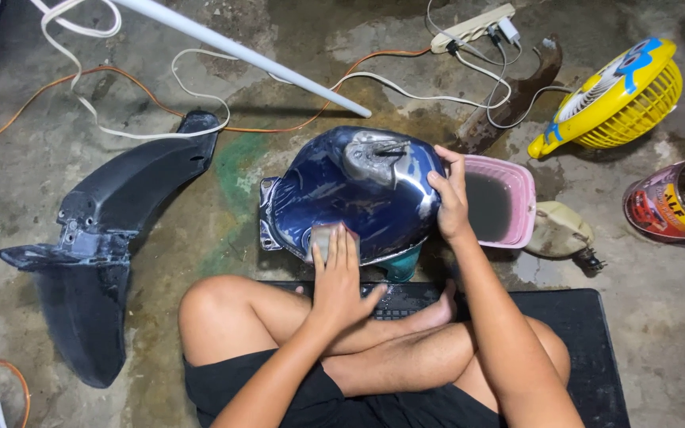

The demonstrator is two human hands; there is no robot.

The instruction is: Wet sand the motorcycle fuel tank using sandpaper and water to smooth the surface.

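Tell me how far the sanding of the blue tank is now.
Done: the blue tank shows one dull grey patch on top. In hand: left hand presses a sanding block on it; right hand steadies it. Left: most paint is glossy.

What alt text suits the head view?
A seated person's left hand presses a sanding pad on a blue motorcycle fuel tank while the right hand steadies its edge, beside a pink basin.
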